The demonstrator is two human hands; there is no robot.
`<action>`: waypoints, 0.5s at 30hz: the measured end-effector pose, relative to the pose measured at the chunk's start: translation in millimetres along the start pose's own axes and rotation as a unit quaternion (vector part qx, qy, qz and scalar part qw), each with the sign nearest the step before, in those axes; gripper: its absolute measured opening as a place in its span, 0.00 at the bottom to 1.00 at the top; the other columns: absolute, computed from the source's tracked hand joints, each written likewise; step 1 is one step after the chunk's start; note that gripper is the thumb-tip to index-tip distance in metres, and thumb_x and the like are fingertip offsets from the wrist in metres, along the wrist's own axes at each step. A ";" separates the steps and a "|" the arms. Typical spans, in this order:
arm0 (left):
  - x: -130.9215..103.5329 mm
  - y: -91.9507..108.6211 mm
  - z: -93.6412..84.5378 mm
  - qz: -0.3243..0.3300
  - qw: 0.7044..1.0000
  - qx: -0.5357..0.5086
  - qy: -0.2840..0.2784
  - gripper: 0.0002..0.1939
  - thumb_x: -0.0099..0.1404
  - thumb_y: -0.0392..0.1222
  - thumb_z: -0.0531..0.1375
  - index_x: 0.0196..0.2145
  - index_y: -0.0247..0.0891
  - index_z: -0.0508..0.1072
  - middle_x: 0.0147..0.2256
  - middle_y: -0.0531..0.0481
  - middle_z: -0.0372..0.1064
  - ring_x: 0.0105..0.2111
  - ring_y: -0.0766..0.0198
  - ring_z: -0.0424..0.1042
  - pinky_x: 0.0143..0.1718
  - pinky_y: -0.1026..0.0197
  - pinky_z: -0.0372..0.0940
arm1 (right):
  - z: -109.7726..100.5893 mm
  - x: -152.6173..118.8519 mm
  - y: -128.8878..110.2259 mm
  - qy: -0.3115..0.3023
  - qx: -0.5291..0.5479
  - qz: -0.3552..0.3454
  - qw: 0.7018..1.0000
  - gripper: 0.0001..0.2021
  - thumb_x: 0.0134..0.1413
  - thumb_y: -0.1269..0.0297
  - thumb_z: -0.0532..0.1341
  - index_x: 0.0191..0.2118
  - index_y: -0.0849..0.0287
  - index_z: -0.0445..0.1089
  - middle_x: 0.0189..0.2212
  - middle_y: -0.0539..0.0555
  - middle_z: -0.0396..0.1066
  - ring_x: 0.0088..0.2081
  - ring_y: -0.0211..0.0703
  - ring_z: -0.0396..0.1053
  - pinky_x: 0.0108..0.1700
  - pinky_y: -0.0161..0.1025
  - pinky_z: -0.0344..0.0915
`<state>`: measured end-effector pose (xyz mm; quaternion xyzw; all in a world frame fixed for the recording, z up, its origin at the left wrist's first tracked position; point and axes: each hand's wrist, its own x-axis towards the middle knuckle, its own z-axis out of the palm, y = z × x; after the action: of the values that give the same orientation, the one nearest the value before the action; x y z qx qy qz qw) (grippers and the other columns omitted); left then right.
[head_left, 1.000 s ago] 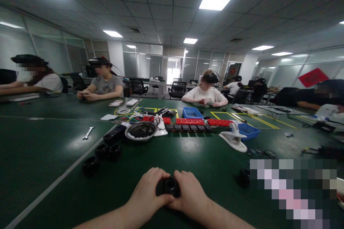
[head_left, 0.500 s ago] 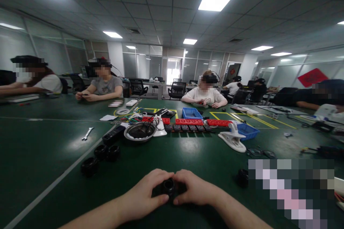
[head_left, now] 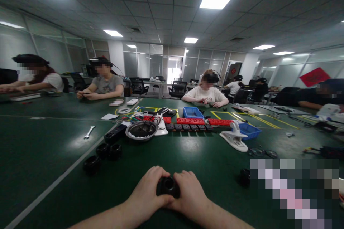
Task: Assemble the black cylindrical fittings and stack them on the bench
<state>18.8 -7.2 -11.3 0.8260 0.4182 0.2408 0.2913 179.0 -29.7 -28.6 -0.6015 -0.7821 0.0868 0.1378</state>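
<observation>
Both of my hands meet at the front of the green table around a round black part (head_left: 169,183) with a hole in its top. My left hand (head_left: 149,189) is curled about its left side, thumb across the front and fingers over the back. My right hand (head_left: 190,189) is closed on the right side, its thumb low near the left thumb. The hands hide much of the part's sides and its underside. Similar black round parts (head_left: 103,151) stand in a group to the left, and another dark one (head_left: 244,177) sits to the right.
Ahead lie a metal bowl (head_left: 142,136), red socket strips (head_left: 190,121), a black strip (head_left: 189,127), a white clamp base (head_left: 234,139) and blue bins (head_left: 192,112). A wrench (head_left: 89,132) rests at left. People (head_left: 205,94) sit across the table. Pixelation covers the lower right.
My right hand has come in closer around the black part, and its fingers have curled more. The part's top opening now faces me more fully. The view has shifted slightly.
</observation>
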 end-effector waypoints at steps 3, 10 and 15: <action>-0.6 -0.4 -0.2 0.028 1.000 -0.008 -0.011 0.17 0.48 0.35 0.63 0.38 0.39 0.67 0.37 0.51 0.64 0.39 0.58 0.63 0.40 0.59 0.58 | -0.4 -0.3 4.1 0.016 0.010 -0.037 0.999 0.25 0.33 0.45 0.64 0.33 0.60 0.64 0.32 0.54 0.66 0.35 0.48 0.61 0.38 0.43 0.55; 1.7 -6.5 -9.2 0.110 0.991 -0.036 -0.065 0.21 0.52 0.38 0.63 0.45 0.44 0.66 0.41 0.50 0.63 0.43 0.58 0.61 0.44 0.59 0.57 | -19.4 8.5 27.1 -0.113 0.142 -0.137 0.974 0.19 0.37 0.57 0.67 0.37 0.59 0.67 0.34 0.51 0.64 0.37 0.43 0.60 0.39 0.38 0.56; 2.8 -6.8 -8.0 0.085 0.993 -0.038 -0.079 0.21 0.51 0.38 0.64 0.43 0.44 0.67 0.38 0.52 0.64 0.40 0.59 0.63 0.41 0.60 0.58 | -19.0 10.3 27.3 -0.105 0.148 -0.083 0.980 0.18 0.32 0.59 0.69 0.31 0.61 0.67 0.29 0.49 0.63 0.32 0.40 0.61 0.32 0.33 0.55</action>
<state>11.5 0.7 -9.7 0.8634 0.3131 0.2142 0.3327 207.7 -13.2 -17.6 -0.4950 -0.8180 0.2520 0.1492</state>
